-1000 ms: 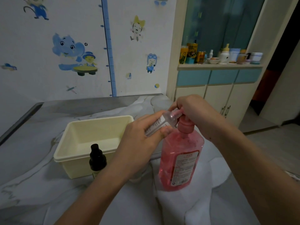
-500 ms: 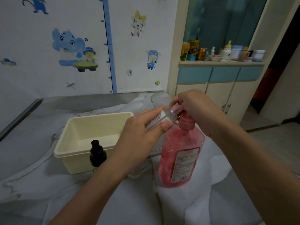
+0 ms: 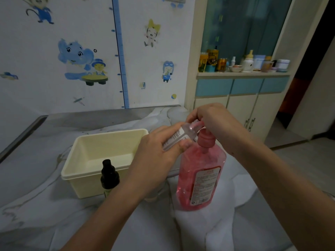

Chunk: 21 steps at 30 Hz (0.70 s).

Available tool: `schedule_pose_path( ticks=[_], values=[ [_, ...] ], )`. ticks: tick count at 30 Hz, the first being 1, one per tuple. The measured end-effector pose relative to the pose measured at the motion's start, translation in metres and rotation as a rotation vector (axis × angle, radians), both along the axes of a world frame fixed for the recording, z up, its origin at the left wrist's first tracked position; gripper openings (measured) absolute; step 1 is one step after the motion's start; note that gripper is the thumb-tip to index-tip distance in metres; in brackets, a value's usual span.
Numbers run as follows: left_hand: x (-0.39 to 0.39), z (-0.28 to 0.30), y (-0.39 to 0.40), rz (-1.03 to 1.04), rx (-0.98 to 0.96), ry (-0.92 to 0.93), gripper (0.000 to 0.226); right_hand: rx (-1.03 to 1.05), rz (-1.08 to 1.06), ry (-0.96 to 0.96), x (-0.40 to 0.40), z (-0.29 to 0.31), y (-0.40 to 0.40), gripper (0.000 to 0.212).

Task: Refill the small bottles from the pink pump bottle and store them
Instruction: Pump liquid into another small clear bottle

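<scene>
The pink pump bottle [image 3: 201,176] stands upright on the cloth-covered table, right of centre. My right hand [image 3: 215,122] is curled over its pump head, covering the nozzle. My left hand [image 3: 159,156] grips a small clear bottle [image 3: 183,134] with a white label, tilted with its mouth against the pump nozzle. A small dark bottle [image 3: 109,175] with a black cap stands upright in front of the cream plastic box [image 3: 87,180], which holds nothing I can see.
The table surface [image 3: 45,205] is draped in a pale wrinkled cloth and backs onto a wall with cartoon stickers. A cabinet [image 3: 241,98] with jars and cans on top stands at the right, past the table's edge.
My hands and the bottles keep the same pose. The small clear bottle stays at the pump nozzle; only the camera shifts slightly.
</scene>
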<state>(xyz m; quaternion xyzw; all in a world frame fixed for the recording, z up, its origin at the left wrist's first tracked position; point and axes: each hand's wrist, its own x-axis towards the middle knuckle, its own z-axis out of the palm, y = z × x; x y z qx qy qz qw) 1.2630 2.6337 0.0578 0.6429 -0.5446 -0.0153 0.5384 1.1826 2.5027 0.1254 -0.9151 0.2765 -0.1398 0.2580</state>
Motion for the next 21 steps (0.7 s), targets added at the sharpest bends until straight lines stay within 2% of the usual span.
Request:
schedule_pose_path(
  ticks=[2,6,8,10,11,13,16,18,21],
  values=[
    [0.000,0.000,0.000,0.000,0.000,-0.003,0.034,0.013,-0.018,0.004,0.002,-0.001,-0.003,0.022],
    [0.000,-0.003,-0.002,0.004,0.007,-0.013,0.034,-0.395,-0.121,0.286,0.007,-0.007,-0.002,0.023],
    [0.001,-0.005,-0.003,0.006,0.007,-0.004,0.034,-0.464,-0.150,0.307,0.008,-0.013,0.000,0.029],
    [0.001,-0.006,-0.003,0.003,0.005,-0.002,0.033,-0.456,-0.139,0.261,0.006,-0.016,-0.001,0.031],
    [0.001,-0.006,-0.003,0.004,0.004,-0.004,0.033,-0.369,-0.141,0.207,0.006,-0.016,-0.003,0.027],
    [0.001,-0.005,-0.003,0.003,-0.008,-0.004,0.033,-0.043,-0.121,0.066,0.008,-0.010,-0.007,0.021],
    [0.003,-0.003,-0.002,0.007,-0.026,-0.018,0.033,0.077,-0.040,0.118,0.011,0.000,-0.013,0.029],
    [0.002,-0.002,-0.002,0.009,-0.026,-0.015,0.034,0.026,-0.040,0.163,0.013,0.003,-0.013,0.031],
    [0.002,-0.005,-0.004,0.003,-0.016,-0.006,0.033,-0.259,-0.085,0.373,0.013,-0.003,-0.009,0.030]
  ],
)
